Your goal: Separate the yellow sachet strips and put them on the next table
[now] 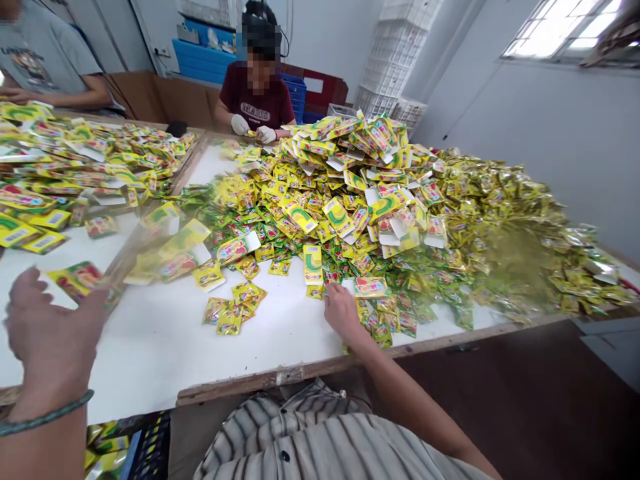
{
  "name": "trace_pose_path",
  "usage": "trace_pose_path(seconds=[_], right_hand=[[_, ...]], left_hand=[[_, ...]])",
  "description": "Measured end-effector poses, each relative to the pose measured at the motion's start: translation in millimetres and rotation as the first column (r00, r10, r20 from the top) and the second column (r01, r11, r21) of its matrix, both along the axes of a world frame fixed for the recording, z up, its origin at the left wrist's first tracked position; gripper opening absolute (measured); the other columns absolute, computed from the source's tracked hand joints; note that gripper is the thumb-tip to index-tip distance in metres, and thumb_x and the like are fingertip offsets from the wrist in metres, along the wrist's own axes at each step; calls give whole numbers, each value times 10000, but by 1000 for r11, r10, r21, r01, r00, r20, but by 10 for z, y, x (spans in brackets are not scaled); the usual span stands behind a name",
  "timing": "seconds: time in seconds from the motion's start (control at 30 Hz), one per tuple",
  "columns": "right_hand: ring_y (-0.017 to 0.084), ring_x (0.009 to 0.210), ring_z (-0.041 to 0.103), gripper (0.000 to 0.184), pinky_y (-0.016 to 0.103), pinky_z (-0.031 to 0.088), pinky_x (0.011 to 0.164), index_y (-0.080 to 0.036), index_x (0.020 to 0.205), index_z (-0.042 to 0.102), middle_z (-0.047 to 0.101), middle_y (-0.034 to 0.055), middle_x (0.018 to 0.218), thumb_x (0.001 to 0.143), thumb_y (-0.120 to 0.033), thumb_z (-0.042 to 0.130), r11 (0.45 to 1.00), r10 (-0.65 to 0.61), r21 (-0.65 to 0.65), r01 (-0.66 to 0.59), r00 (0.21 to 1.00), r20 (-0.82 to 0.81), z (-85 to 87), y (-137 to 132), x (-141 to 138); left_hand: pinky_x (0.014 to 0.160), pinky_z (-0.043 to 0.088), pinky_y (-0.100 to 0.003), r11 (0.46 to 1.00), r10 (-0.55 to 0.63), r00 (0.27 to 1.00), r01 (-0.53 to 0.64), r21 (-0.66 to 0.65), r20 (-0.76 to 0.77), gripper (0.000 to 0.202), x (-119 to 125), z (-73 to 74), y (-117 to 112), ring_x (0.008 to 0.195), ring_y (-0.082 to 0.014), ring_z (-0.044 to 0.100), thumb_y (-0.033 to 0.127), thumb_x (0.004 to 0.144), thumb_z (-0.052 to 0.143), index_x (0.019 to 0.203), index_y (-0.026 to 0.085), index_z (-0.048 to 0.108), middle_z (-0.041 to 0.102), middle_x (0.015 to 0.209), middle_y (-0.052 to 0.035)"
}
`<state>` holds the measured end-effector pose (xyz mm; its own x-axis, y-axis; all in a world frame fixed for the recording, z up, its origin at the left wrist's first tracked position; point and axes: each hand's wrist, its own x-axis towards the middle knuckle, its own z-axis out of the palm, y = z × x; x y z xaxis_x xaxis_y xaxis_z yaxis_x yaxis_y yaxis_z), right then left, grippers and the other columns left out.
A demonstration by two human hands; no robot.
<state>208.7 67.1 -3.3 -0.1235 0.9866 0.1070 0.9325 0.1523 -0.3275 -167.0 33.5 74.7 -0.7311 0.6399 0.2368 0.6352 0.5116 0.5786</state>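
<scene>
Two bare hands work over a white worktop (160, 353) edged with wooden strips. The left hand (55, 327), with a green bracelet (47, 415) at its wrist, is raised at the left side, thumb and fingers spread apart around a yellow, red and green carton (75, 280). The right hand (343, 310) reaches to the near edge of a large heap, its fingers bent close together at the small sachets (333, 270) there. The left hand is blurred and the right fingertips are partly hidden, so I cannot tell whether either set of fingers is clamped on anything.

Just beside the right hand lie a yellow box (313, 265), to its left, and a box with a red print (370, 287), to its right. A small cluster of yellow sachets (235, 307) rests on bare worktop between the hands. More flat boxes are piled on top of the heap, and a wooden divider (187, 167) separates it from another pile of cartons (55, 180) at the left. Across the worktop, a co-worker in a dark red shirt (256, 100) has white gloves (240, 124) on; another person in a grey shirt (47, 50) is at the far left.
</scene>
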Motion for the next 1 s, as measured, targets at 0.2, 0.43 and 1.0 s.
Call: trace_pose_path(seconds=[0.2, 0.43, 1.0], right_hand=[[243, 1033, 551, 393, 365, 427, 905, -178, 1131, 601, 633, 115, 1152, 801, -23, 453, 917, 398, -34, -396, 914, 75, -178, -337, -288], [201, 837, 617, 302, 336, 482, 771, -170, 1130, 573, 684, 80, 954, 855, -187, 448, 978, 103, -109, -175, 872, -478, -192, -180, -164], [127, 639, 562, 282, 249, 453, 574, -185, 854, 620, 625, -7, 735, 621, -309, 720, 909, -231, -315, -272, 300, -926, -67, -138, -316]], left_hand=[[773, 505, -348, 871, -413, 898, 438, -224, 150, 292, 1000, -213, 82, 857, -241, 663, 326, 847, 520, 1071, 179, 635, 706, 998, -83], [834, 398, -418, 558, -805, 586, 696, -453, -92, 271, 1680, -591, 336, 1049, -336, 509, 291, 788, 632, 1003, 126, 645, 602, 1047, -180], [538, 431, -250, 836, -451, 251, 455, 306, 857, 374, 1779, -809, 16, 541, -155, 601, 485, 652, 718, 845, 172, 647, 671, 617, -3]])
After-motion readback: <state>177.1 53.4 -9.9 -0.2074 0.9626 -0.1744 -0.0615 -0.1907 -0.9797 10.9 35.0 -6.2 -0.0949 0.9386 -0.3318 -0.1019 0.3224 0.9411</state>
